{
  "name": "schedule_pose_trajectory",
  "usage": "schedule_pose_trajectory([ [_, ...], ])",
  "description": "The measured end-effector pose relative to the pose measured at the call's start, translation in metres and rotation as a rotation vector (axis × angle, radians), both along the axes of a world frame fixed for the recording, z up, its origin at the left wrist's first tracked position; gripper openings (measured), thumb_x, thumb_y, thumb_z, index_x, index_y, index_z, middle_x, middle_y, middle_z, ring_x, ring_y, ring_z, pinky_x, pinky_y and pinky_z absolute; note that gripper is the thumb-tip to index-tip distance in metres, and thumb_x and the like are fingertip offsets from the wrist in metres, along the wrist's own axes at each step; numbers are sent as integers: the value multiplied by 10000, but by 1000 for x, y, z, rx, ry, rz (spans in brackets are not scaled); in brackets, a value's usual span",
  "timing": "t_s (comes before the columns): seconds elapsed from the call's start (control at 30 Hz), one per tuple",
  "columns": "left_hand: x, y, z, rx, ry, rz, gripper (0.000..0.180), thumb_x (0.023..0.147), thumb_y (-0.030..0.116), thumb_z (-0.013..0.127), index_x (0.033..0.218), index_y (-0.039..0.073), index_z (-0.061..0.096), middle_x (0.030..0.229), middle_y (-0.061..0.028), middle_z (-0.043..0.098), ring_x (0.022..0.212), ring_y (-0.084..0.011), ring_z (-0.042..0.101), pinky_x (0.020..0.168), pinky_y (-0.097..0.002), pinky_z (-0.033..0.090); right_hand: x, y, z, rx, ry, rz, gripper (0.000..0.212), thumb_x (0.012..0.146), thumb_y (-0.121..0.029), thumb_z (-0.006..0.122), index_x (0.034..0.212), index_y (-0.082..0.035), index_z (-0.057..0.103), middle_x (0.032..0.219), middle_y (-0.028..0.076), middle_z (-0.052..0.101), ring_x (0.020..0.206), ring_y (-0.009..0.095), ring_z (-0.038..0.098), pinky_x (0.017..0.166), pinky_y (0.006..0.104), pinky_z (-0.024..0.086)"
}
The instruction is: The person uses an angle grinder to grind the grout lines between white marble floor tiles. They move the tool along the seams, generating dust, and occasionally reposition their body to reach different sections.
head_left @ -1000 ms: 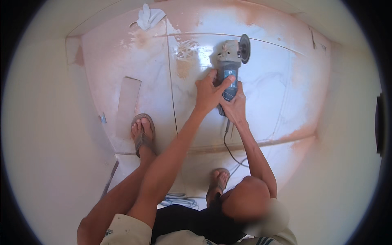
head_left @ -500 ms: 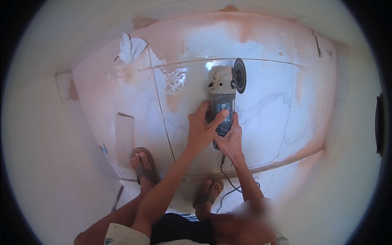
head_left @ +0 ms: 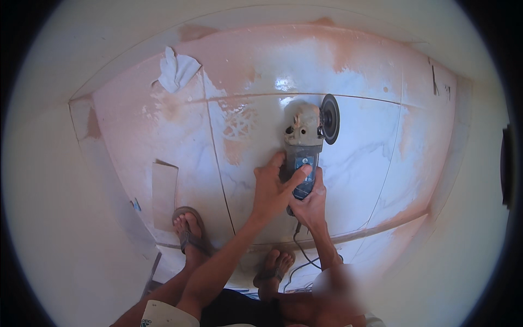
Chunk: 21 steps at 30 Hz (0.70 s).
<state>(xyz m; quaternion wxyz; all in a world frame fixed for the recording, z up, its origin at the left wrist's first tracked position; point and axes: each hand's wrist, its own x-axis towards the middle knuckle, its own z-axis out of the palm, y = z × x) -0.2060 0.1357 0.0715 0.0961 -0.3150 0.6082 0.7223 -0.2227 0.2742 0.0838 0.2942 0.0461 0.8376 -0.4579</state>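
Note:
Both my hands hold an angle grinder (head_left: 303, 124) with a grey metal head and a dark body, pointing away from me over the tiled floor. Its dark round disc (head_left: 330, 119) stands on edge at the right of the head; I cannot tell whether it spins. My left hand (head_left: 271, 188) is closed round the left side of the body, thumb lying across the top. Behind it, my right hand (head_left: 310, 207) wraps the rear end from below and the right. A black cord (head_left: 297, 233) trails from the rear toward my feet.
Marbled white floor tiles (head_left: 354, 147) carry reddish dust and wet, shiny patches. A crumpled white cloth (head_left: 178, 71) lies at the far left. A flat tile strip (head_left: 164, 193) rests near my sandalled left foot (head_left: 188, 224). Pale walls (head_left: 60, 212) enclose the floor on the sides.
The view has shifted, so the floor's far part sits lower. The grinder, held the same way in both hands, appears lower and slightly farther right.

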Motion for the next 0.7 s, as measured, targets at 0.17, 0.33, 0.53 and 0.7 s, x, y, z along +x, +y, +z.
schedule_pose_trajectory([
  [0.17,1,4,-2,3,8,64,444,991,348,859,1136,-45,711,938,-119,775,834,-148,682,803,-336,556,-4,-8,11,0,-84,-54,622,845,-207,900,1292,16,530,982,154,739,855,202,706,788,387,605],
  [0.33,0,4,1,-32,-33,52,496,979,417,865,1129,-31,715,920,-126,760,816,-192,668,828,-368,540,-5,-10,13,2,-104,-70,637,847,-208,900,1314,16,530,992,149,736,870,199,705,799,388,603],
  [0.53,-3,2,6,91,-14,81,379,1024,231,844,1219,-64,707,1027,-94,805,919,-93,719,840,-285,604,-1,-7,7,-1,-3,-42,668,853,-207,900,1333,9,489,875,153,758,745,225,775,679,376,617],
  [0.7,0,1,2,1,-35,27,372,1025,225,844,1222,-59,709,1031,-91,803,935,-92,716,853,-286,603,-3,-12,12,-8,-43,-52,667,849,-209,904,1332,10,499,905,155,762,791,222,773,725,377,620],
])
